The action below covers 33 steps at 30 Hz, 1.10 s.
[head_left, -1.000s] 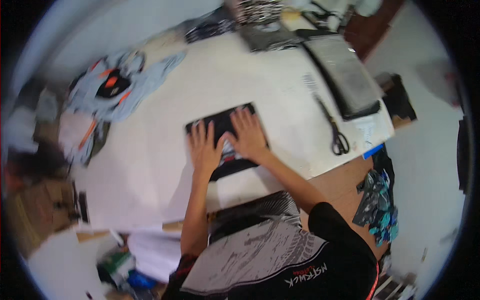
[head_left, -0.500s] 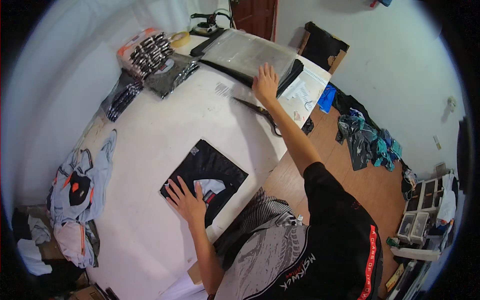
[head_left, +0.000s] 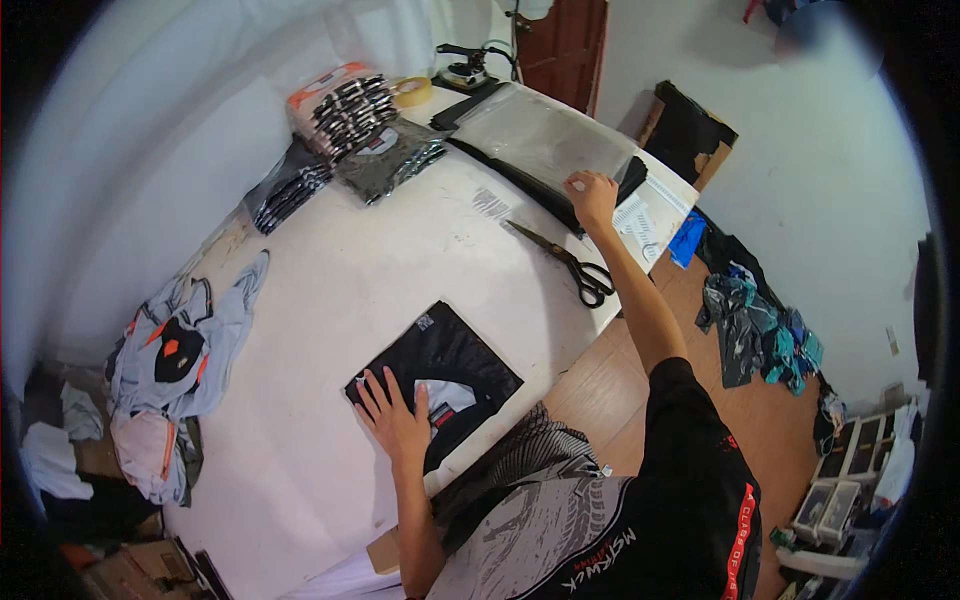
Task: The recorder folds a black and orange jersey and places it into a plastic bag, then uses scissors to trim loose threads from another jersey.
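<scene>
My left hand (head_left: 398,425) lies flat with spread fingers on a folded black garment (head_left: 455,335) on the white table. A light patch with a small red-and-dark label (head_left: 450,405) shows at the garment's neck opening. Across the table, my right hand (head_left: 596,200) is closed in a pinch at the near right corner of a clear plastic bag (head_left: 535,130). The bag lies on top of a pile of black sheet-like pieces (head_left: 520,172). Black-handled scissors (head_left: 570,262) lie on the table just nearer than my right hand.
Bagged garments (head_left: 385,160), a tape roll (head_left: 411,92) and an iron (head_left: 466,70) sit at the back of the white table (head_left: 300,330). Grey-and-orange clothing (head_left: 180,350) is heaped at the left edge. Bagged clothes (head_left: 745,325) lie on the floor to the right.
My right hand's fingers, earlier stretched out over the plastic, have curled into a pinch at its corner. My left hand stays on the garment. The whole view has shifted.
</scene>
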### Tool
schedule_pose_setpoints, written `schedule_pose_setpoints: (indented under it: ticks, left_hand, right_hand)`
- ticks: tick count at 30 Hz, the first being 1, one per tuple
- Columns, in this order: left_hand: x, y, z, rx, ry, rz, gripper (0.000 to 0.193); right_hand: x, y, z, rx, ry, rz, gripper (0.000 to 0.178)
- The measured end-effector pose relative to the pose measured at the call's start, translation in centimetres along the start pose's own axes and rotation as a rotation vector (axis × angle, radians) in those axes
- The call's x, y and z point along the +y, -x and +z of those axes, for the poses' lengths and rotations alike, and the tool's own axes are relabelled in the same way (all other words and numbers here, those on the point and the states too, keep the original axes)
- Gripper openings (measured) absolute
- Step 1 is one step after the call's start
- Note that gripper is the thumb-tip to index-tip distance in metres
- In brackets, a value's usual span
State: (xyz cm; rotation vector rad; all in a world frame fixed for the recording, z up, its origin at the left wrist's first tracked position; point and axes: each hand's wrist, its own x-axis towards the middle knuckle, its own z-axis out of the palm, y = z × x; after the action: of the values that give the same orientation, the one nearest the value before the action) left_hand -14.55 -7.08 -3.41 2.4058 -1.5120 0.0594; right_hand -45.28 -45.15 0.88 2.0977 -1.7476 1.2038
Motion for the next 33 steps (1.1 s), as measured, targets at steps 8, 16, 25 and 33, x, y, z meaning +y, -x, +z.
schedule_pose_setpoints:
  ticks: [8, 16, 25, 33]
  left_hand:
    - [0.3, 0.1, -0.6, -0.001, 0.023, -0.010, 0.069]
    - [-1.4, -2.4, -3.7, 0.149, 0.832, -0.353, 0.056]
    - [-6.3, -4.1, -9.4, 0.368, 1.228, -0.454, 0.082]
    - [-5.9, 1.1, -7.1, 0.333, 1.033, -0.473, 0.084]
  right_hand:
    - [-4.5, 0.7, -0.4, -0.143, -0.428, 0.134, 0.010]
    - [-17.4, 10.1, -5.4, -0.445, -0.739, -0.802, 0.029]
    - [-22.6, 17.8, -10.9, -0.978, -0.973, -1.217, 0.033]
    - [-22.5, 16.7, -11.5, -1.200, -0.807, -1.153, 0.027]
